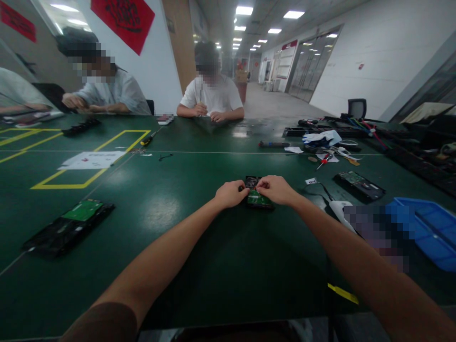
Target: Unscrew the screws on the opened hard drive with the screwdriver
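Note:
A black hard drive point(257, 197) with a green circuit board on top lies on the green table point(199, 237) straight ahead of me. My left hand point(231, 194) is closed at the drive's left edge, fingers curled against it. My right hand point(276, 189) is closed over the drive's top right part, fingers pinched on it. Whether a small part or tool sits between the fingers is hidden.
Another hard drive point(67, 227) lies at the left, a third hard drive point(359, 185) at the right. A blue tray point(427, 228) stands at the right edge. Screwdrivers, gloves and cables clutter the back right. Two people sit across the table; a paper sheet point(91, 160) lies inside yellow tape lines.

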### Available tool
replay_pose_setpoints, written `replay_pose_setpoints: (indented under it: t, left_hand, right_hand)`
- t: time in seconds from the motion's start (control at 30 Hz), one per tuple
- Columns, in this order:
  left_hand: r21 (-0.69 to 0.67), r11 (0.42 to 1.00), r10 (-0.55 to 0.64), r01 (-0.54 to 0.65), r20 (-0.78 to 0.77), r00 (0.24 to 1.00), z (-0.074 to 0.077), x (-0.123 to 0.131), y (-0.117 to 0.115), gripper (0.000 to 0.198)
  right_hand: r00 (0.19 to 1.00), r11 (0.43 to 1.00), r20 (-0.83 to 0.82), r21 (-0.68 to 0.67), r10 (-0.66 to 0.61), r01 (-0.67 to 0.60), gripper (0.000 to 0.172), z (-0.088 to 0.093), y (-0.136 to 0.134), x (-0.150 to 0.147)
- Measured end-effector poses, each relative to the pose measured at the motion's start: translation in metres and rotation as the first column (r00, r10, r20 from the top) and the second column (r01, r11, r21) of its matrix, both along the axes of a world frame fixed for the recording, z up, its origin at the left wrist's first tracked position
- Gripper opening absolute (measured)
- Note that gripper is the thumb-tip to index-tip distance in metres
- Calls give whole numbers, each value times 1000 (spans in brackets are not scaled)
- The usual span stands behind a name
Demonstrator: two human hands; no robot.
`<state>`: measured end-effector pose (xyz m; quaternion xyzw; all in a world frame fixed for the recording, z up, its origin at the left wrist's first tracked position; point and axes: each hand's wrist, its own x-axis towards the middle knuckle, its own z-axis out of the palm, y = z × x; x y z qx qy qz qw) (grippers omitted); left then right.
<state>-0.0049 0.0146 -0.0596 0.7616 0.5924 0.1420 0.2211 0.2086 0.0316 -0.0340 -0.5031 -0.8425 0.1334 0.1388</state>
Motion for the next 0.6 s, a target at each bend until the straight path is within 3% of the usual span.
replay_pose_setpoints:
  t: [0.27, 0.6]
  left_hand:
    - [-12, 1000, 7, -7, -10, 1000, 0, 0, 0, 41]
    - [0, 1000, 8, -8, -20, 1000, -2, -1, 1, 40]
  right_hand:
    - [994, 994, 41, -39, 104, -102, 10, -3, 13, -4]
    - [995, 998, 69, -3, 69, -69, 9, -9, 20, -13]
